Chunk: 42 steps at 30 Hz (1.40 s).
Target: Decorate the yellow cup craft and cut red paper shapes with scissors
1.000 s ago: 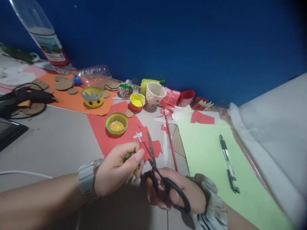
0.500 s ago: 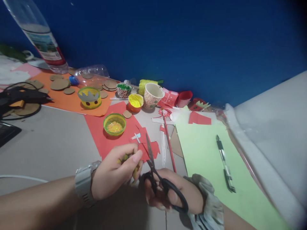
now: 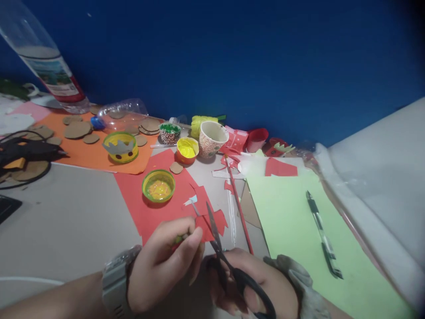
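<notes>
My left hand (image 3: pixel 166 261), with a grey watch on its wrist, is closed in a pinch at a small piece of red paper (image 3: pixel 203 227). Something yellow-green shows between its curled fingers, too hidden to name. My right hand (image 3: pixel 255 283) grips black-handled scissors (image 3: pixel 217 248). Their blades are apart and point away from me, with the red paper between them. Just beyond lie red paper scraps (image 3: pixel 220 221) on a red sheet (image 3: pixel 128 190). A small yellow-green bowl (image 3: pixel 158 186) with wet-looking yellow inside stands on that sheet.
A glue gun (image 3: pixel 29 150) and cardboard discs (image 3: pixel 77 129) lie left. Behind stand a crown-trimmed yellow bowl (image 3: pixel 121 148), paint cups (image 3: pixel 187 150), a patterned cup (image 3: pixel 212 139) and a tall bottle (image 3: pixel 55 73). A red brush (image 3: pixel 239 208), green paper (image 3: pixel 288 212) and pen (image 3: pixel 323 235) lie right.
Both hands sit slightly lower and further right in the picture, and the whole scene has shifted down with the camera. The scissor blades now straddle the red paper beside my left thumb.
</notes>
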Each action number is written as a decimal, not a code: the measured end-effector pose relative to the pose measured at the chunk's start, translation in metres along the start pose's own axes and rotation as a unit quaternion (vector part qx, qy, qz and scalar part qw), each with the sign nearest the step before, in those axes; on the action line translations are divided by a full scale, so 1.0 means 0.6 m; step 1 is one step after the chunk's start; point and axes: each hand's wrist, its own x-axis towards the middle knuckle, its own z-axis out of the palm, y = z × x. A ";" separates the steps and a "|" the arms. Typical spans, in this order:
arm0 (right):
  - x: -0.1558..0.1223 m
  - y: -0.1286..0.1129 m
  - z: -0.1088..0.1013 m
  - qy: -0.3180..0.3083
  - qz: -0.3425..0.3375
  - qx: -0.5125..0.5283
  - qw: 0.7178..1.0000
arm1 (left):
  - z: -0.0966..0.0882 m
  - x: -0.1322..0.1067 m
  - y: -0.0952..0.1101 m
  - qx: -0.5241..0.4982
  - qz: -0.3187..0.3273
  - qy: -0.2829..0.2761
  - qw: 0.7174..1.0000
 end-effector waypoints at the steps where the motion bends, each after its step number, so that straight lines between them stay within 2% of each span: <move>1: 0.001 -0.002 0.001 0.010 -0.009 -0.005 1.000 | 0.002 0.000 -0.001 0.001 -0.005 0.005 1.000; 3: 0.003 -0.007 0.003 0.040 -0.036 -0.003 0.999 | 0.005 0.000 -0.003 -0.002 -0.010 0.026 1.000; 6: 0.005 -0.014 0.005 0.055 -0.042 0.005 0.998 | 0.006 -0.001 -0.005 -0.009 -0.028 0.039 0.999; 15: 0.003 -0.011 0.001 0.024 -0.046 0.034 0.998 | 0.014 -0.002 0.010 -0.013 -0.080 0.097 0.992; 18: 0.002 -0.006 0.004 0.031 -0.034 0.055 0.997 | 0.016 -0.002 0.014 -0.013 -0.097 0.112 0.989; 21: 0.001 -0.004 0.005 0.050 -0.027 0.067 0.996 | 0.016 -0.002 0.014 -0.021 -0.105 0.111 0.988; 27: 0.003 0.001 0.003 0.034 -0.023 0.084 0.996 | 0.017 -0.001 0.013 -0.038 -0.129 0.122 0.983; 32: 0.004 0.004 0.007 0.066 -0.022 0.122 0.990 | 0.017 -0.001 0.011 -0.049 -0.125 0.122 0.983; 36: 0.004 0.005 0.007 0.037 -0.022 0.130 0.991 | 0.016 -0.001 0.006 -0.061 -0.130 0.120 0.982; 42: 0.005 0.006 0.012 0.059 -0.043 0.153 0.985 | 0.009 0.002 -0.005 -0.044 -0.084 0.083 0.992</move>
